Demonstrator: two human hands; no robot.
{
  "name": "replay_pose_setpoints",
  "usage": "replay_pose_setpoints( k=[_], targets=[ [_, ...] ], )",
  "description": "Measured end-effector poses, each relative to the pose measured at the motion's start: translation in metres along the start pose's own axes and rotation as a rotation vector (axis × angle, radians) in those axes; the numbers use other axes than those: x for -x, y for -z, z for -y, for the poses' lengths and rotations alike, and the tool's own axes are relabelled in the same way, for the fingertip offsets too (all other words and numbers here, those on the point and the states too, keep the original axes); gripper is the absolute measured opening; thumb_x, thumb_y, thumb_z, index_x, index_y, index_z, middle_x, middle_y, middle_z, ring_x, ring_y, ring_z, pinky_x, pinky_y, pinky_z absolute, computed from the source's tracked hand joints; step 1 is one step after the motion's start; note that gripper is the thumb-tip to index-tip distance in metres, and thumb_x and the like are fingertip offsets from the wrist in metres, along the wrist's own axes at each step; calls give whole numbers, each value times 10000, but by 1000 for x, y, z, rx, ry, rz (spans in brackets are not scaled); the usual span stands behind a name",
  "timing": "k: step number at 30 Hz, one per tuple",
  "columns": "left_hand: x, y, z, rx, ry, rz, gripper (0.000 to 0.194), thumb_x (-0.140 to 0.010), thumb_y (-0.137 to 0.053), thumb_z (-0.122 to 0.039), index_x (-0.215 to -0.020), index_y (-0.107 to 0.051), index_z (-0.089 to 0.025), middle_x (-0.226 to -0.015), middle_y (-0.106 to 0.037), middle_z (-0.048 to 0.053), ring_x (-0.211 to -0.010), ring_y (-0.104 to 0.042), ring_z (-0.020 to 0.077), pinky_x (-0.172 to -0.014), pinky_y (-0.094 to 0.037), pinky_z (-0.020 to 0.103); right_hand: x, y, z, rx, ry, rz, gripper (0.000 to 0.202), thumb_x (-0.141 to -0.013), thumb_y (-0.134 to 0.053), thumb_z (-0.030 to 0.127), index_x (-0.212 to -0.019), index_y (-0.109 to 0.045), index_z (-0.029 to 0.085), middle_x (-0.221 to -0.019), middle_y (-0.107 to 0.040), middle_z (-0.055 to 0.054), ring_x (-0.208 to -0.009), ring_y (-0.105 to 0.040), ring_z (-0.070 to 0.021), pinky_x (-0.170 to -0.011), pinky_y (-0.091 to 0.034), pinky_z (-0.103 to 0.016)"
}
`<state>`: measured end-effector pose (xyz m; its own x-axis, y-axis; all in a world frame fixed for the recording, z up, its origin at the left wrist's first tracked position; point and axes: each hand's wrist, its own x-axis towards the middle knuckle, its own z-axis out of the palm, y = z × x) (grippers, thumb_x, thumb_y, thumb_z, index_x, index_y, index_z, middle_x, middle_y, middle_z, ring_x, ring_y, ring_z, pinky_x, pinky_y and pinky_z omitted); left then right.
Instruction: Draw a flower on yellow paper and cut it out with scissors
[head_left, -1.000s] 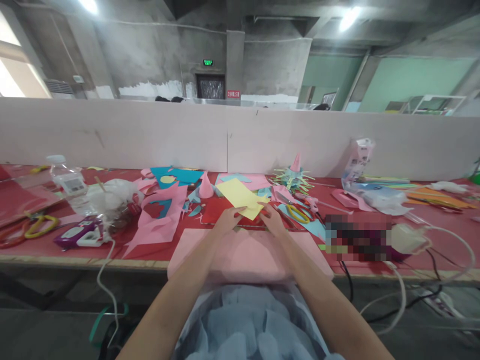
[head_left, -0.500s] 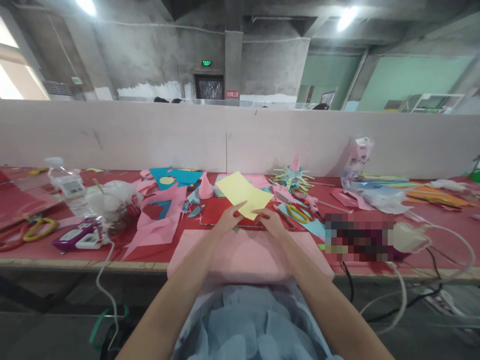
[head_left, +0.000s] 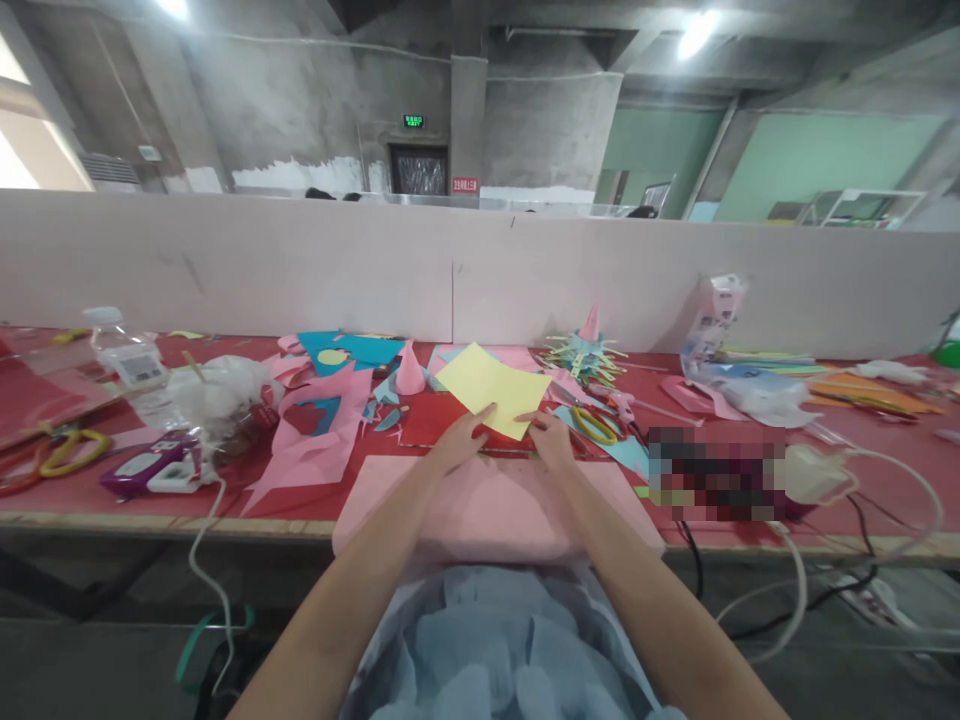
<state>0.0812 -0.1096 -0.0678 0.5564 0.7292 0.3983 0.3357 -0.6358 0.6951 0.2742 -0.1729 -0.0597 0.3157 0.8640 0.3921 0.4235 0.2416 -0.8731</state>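
Observation:
A sheet of yellow paper [head_left: 495, 388] is held up at a slant above the red table, one corner pointing toward me. My left hand [head_left: 462, 442] grips its lower left edge, the thumb lying over the paper and the other fingers partly hidden. At the lower right edge, my right hand [head_left: 550, 438] pinches the sheet near its corner. Beneath my forearms lies a pink padded surface [head_left: 487, 510] at the table's front edge. Behind the hands a red sheet [head_left: 427, 425] rests on the table, partly covered by the yellow paper.
Left of the hands lie a cut pink sheet [head_left: 326, 450], a pink paper cone [head_left: 409, 372], a purple-and-white device [head_left: 157, 465] and a bottle [head_left: 127, 355]. To the right are yellow-handled scissors [head_left: 595, 425] and a spiky paper piece [head_left: 585, 355]. A pale partition [head_left: 300, 265] stands behind.
The yellow paper has shifted slightly right and turned a little, its near corner swinging right. Both hands moved slightly right with it and keep their hold.

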Motion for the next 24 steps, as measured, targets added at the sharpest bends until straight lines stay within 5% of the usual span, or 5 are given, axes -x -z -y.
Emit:
replay_pose_setpoints(
  k=[9,24],
  targets=[
    [-5,2,3,-76,41,-151,553,-828,-457,-123,-1374,-396,-190,-1397,-423,48,-1279,-393,195,-1088,-292,334,0,2,4,-84,-9,-15,368,-570,-437,187,-800,-721,146,-526,-627,7,-406,-404,-84,-401,-295,-199],
    [-7,5,6,-202,250,-344,522,-844,-437,-121,-1364,-399,-135,-1336,-482,126,-1234,-444,247,-1032,-349,357,-6,0,-8,-141,-8,-12,352,-580,-437,173,-796,-715,155,-527,-633,9,-445,-514,-113,-504,-417,-231]
  ],
)
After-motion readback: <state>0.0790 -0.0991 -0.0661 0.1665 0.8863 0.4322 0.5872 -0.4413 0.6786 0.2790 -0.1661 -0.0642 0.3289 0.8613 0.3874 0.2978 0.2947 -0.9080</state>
